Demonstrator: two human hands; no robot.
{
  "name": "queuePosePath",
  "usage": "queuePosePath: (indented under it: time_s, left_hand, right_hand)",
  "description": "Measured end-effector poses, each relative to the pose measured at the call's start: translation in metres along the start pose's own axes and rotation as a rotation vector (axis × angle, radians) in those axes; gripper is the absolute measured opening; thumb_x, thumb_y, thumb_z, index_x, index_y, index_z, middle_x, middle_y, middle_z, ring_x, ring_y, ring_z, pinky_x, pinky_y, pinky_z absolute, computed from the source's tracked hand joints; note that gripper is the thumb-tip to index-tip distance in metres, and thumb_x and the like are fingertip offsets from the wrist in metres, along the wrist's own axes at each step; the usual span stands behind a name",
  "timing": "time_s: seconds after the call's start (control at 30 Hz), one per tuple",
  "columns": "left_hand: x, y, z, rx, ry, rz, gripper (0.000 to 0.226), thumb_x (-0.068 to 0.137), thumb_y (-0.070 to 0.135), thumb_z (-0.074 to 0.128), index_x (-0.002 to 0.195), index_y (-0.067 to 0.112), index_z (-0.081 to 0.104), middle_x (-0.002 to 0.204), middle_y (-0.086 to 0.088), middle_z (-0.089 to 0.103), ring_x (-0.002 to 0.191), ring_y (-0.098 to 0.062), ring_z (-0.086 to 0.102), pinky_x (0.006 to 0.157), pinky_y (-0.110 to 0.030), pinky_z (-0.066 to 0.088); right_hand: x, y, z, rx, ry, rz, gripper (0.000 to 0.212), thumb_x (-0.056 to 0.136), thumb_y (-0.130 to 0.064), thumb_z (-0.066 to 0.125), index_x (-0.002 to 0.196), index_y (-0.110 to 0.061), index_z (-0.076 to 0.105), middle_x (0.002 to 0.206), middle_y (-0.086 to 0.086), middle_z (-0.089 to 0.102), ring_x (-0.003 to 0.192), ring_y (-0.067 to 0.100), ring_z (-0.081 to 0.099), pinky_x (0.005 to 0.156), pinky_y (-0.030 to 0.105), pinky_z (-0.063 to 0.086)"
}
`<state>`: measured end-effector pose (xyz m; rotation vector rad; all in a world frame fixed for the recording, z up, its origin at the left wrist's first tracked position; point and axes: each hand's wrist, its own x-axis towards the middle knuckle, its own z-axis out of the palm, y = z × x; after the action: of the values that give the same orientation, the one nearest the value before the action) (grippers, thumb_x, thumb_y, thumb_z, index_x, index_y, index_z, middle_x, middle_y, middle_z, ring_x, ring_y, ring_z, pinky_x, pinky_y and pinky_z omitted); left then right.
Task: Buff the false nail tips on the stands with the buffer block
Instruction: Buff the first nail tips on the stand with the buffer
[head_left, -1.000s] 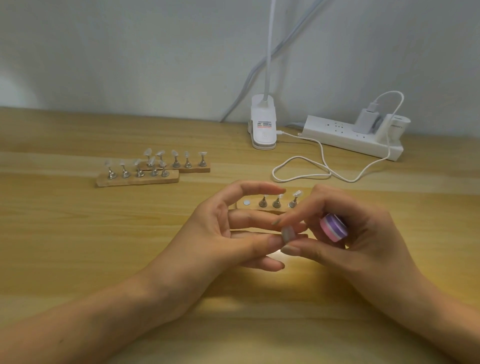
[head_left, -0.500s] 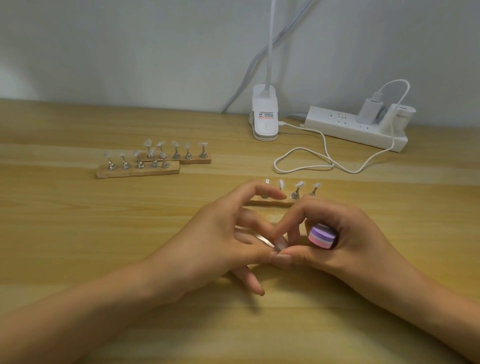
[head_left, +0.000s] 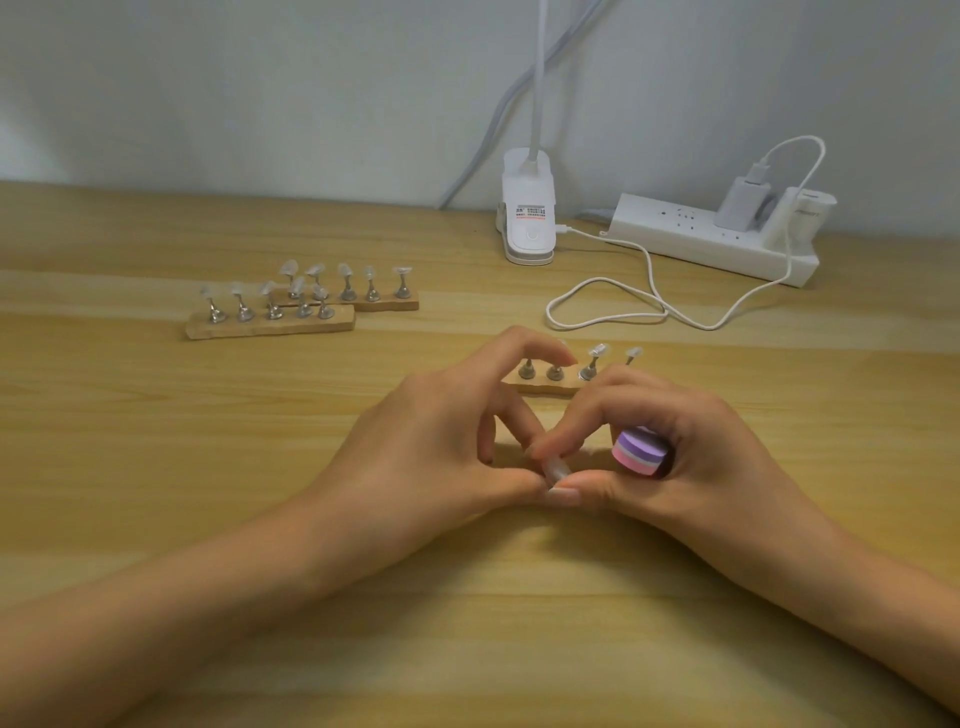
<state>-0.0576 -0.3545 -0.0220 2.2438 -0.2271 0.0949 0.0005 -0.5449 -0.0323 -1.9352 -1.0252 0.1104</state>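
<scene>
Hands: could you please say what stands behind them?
A stand with four posts; two nail tips show. The left hand hides the other posts' tops, the right hand the stand's end.

Soft, even light falls from above on the tabletop (head_left: 156, 467), dim and warm. Faint shadows lie under the forearms (head_left: 208, 597). The far nail tips (head_left: 288, 267) look blurred, and the tabletop's back edge bows slightly.
</scene>
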Motion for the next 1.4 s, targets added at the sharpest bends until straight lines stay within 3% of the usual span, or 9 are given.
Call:
queuePosePath:
  time_s: [0.33, 0.53, 0.7, 0.87, 1.07, 1.2, 1.27, 1.33, 1.4]
  left_hand:
    - [0.001, -0.003, 0.001, -0.022, 0.000, -0.003, 0.062, 0.067, 0.033, 0.074, 0.123, 0.041, 0.049, 0.078, 0.024, 0.072, 0.062, -0.008, 0.052, 0.069, -0.044, 0.052]
    - [0.001, -0.006, 0.001, -0.027, -0.015, -0.022, 0.061, 0.068, 0.030, 0.078, 0.120, 0.043, 0.049, 0.079, 0.024, 0.072, 0.062, -0.007, 0.055, 0.069, -0.042, 0.052]
    - [0.002, -0.007, 0.000, -0.039, -0.024, -0.028, 0.062, 0.068, 0.029, 0.079, 0.120, 0.042, 0.049, 0.079, 0.023, 0.073, 0.061, -0.005, 0.055, 0.070, -0.043, 0.053]
    - [0.003, -0.007, -0.001, -0.039, -0.026, -0.039, 0.063, 0.068, 0.025, 0.081, 0.120, 0.043, 0.049, 0.078, 0.021, 0.073, 0.059, -0.003, 0.054, 0.072, -0.046, 0.054]
    - [0.002, -0.006, -0.001, -0.032, -0.033, -0.022, 0.064, 0.072, 0.021, 0.082, 0.121, 0.044, 0.049, 0.080, 0.021, 0.072, 0.061, -0.004, 0.056, 0.074, -0.045, 0.054]
    - [0.000, -0.006, 0.001, -0.035, -0.024, 0.018, 0.067, 0.074, 0.016, 0.083, 0.124, 0.043, 0.048, 0.083, 0.020, 0.072, 0.066, -0.007, 0.059, 0.074, -0.043, 0.055]
    - [0.000, -0.008, 0.000, -0.064, -0.010, 0.039, 0.066, 0.076, 0.012, 0.083, 0.125, 0.040, 0.049, 0.083, 0.019, 0.072, 0.067, -0.009, 0.060, 0.071, -0.033, 0.055]
    - [-0.001, -0.009, -0.002, -0.154, 0.017, 0.049, 0.063, 0.078, 0.007, 0.081, 0.125, 0.037, 0.051, 0.083, 0.013, 0.072, 0.069, -0.010, 0.064, 0.064, -0.019, 0.050]
    - [-0.002, -0.010, -0.004, -0.330, 0.042, 0.025, 0.060, 0.081, 0.001, 0.079, 0.125, 0.035, 0.055, 0.085, 0.007, 0.069, 0.074, -0.013, 0.070, 0.057, -0.018, 0.050]
  right_hand:
    - [-0.003, -0.001, -0.002, 0.040, -0.021, 0.040, 0.016, 0.071, -0.030, 0.082, 0.086, -0.025, 0.078, 0.086, -0.006, 0.072, 0.088, 0.022, 0.065, 0.083, 0.037, 0.049]
    - [-0.003, -0.001, -0.002, 0.052, -0.007, 0.045, 0.014, 0.071, -0.030, 0.082, 0.084, -0.026, 0.077, 0.083, -0.007, 0.073, 0.081, 0.017, 0.066, 0.075, 0.025, 0.048]
    - [-0.003, -0.002, -0.001, 0.057, -0.002, 0.048, 0.015, 0.070, -0.031, 0.085, 0.081, -0.027, 0.076, 0.083, -0.001, 0.073, 0.082, 0.020, 0.067, 0.079, 0.040, 0.050]
    - [-0.001, -0.003, -0.001, 0.018, -0.015, 0.033, 0.014, 0.070, -0.030, 0.082, 0.078, -0.024, 0.073, 0.080, -0.004, 0.072, 0.080, 0.017, 0.066, 0.075, 0.028, 0.049]
    - [0.001, 0.001, -0.002, 0.024, -0.032, 0.019, 0.014, 0.070, -0.031, 0.082, 0.078, -0.032, 0.071, 0.073, -0.010, 0.066, 0.072, 0.011, 0.061, 0.068, 0.026, 0.047]
    - [0.001, 0.002, -0.007, 0.055, -0.098, 0.030, 0.030, 0.069, -0.028, 0.085, 0.097, -0.026, 0.074, 0.069, -0.018, 0.056, 0.066, 0.003, 0.053, 0.065, 0.013, 0.038]
    - [0.002, 0.001, -0.013, 0.106, -0.139, 0.054, 0.048, 0.067, -0.027, 0.086, 0.112, -0.029, 0.070, 0.070, -0.018, 0.053, 0.064, 0.000, 0.049, 0.063, 0.007, 0.035]
    - [0.003, 0.002, -0.017, 0.161, -0.138, 0.073, 0.056, 0.067, -0.027, 0.086, 0.119, -0.035, 0.066, 0.071, -0.014, 0.050, 0.063, 0.002, 0.044, 0.061, 0.012, 0.035]
    - [0.003, 0.001, -0.020, 0.222, -0.091, 0.086, 0.054, 0.068, -0.026, 0.085, 0.117, -0.036, 0.065, 0.070, -0.011, 0.045, 0.063, 0.010, 0.039, 0.060, 0.018, 0.034]
